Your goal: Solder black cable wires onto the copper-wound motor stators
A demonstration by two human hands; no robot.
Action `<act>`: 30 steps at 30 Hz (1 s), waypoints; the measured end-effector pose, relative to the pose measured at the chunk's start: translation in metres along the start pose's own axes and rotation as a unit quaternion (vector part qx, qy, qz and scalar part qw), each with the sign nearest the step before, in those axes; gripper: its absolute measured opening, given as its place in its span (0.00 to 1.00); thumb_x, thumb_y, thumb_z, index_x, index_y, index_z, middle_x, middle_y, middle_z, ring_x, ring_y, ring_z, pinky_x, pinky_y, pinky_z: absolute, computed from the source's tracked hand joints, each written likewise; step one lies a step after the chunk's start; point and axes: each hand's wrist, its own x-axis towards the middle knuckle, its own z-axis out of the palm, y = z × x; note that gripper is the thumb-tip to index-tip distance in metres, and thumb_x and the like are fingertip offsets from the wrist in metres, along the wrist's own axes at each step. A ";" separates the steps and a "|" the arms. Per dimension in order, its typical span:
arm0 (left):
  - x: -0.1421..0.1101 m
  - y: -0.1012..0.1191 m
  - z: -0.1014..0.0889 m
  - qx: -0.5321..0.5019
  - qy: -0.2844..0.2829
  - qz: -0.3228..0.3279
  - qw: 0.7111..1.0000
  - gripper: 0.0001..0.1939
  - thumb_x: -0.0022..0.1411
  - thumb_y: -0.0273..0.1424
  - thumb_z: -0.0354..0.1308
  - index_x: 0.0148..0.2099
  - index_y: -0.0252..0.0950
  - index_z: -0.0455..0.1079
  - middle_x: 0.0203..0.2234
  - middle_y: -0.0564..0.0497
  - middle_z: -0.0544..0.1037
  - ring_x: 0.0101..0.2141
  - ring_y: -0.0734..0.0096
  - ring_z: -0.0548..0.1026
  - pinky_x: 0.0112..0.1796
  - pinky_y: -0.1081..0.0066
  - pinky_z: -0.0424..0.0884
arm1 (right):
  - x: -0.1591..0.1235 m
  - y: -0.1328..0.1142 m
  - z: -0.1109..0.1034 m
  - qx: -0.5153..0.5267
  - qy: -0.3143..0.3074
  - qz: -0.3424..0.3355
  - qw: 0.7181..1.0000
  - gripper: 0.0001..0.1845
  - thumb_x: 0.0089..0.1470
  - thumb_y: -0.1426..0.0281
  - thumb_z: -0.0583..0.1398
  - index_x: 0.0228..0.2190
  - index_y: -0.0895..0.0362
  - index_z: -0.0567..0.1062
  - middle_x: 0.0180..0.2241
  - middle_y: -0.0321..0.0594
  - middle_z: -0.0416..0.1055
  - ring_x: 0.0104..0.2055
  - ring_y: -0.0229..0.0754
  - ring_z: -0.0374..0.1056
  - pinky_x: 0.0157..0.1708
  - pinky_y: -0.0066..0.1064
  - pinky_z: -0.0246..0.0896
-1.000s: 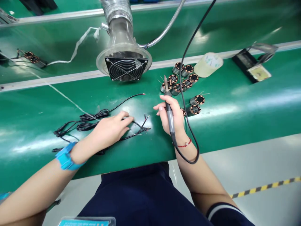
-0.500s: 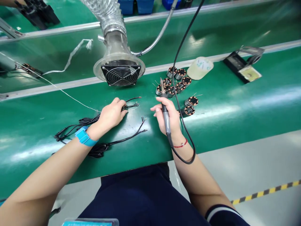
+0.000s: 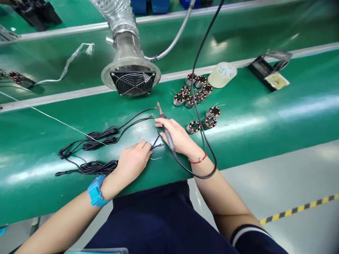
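My left hand (image 3: 135, 158) is closed over the front black cable (image 3: 99, 167), close to its split ends. A thin silvery wire (image 3: 156, 158) pokes out past its fingers; it looks like solder, though the grip on it is hidden. In my right hand (image 3: 178, 135) is a soldering iron (image 3: 168, 138), its tip pointing away from me. That tip is close to the end of a second black cable (image 3: 137, 113); I cannot tell whether they touch. Coiled cables lie behind my left hand. Several copper-wound stators (image 3: 193, 126) stand to the right of my right hand.
A fume extractor hood (image 3: 133, 83) hangs over the back of the green bench (image 3: 246, 137). Behind the stators is a roll of clear tape (image 3: 222, 75). A soldering iron stand (image 3: 268, 72) sits at the back right. The iron's cord (image 3: 197, 70) drapes across the stators.
My left hand has moved from the back cables toward me onto the front cable. My right hand has brought the soldering iron leftward, nearer the cable ends, uncovering a stator.
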 end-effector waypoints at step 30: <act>-0.026 -0.050 -0.018 -0.153 -0.093 0.102 0.979 0.17 0.69 0.37 0.48 0.56 0.41 0.68 0.46 0.47 0.74 0.37 0.66 0.77 0.37 0.68 0.71 | -0.069 -0.044 -0.032 -0.100 -0.031 -0.009 0.994 0.21 0.58 0.75 0.57 0.53 0.52 0.64 0.40 0.44 0.74 0.41 0.48 0.69 0.42 0.43 0.69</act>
